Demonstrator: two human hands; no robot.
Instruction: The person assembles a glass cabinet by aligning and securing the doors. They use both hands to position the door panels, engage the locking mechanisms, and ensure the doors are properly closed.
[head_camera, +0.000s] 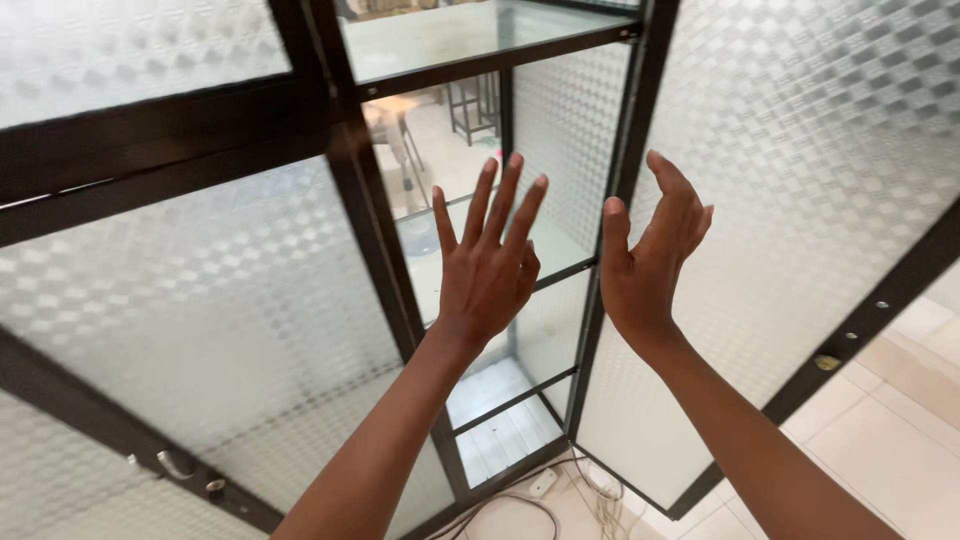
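While frosted door panes blur everything behind, left hand and right hand hover, fingers released.

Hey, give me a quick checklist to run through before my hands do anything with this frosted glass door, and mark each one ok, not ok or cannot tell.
1. Both hands free: ok. The left hand and right hand are open and hold nothing.
2. Hands clear of the glass: cannot tell. They are raised in front of the opening, but contact with the dark frame post is unclear.
3. Right door panel swung open: ok.
4. Fingers out of the hinge gap: cannot tell. The right thumb sits near the post.
5. Floor below clear: not ok. Loose cables lie at the base.
6. Left panel handle in view: ok.
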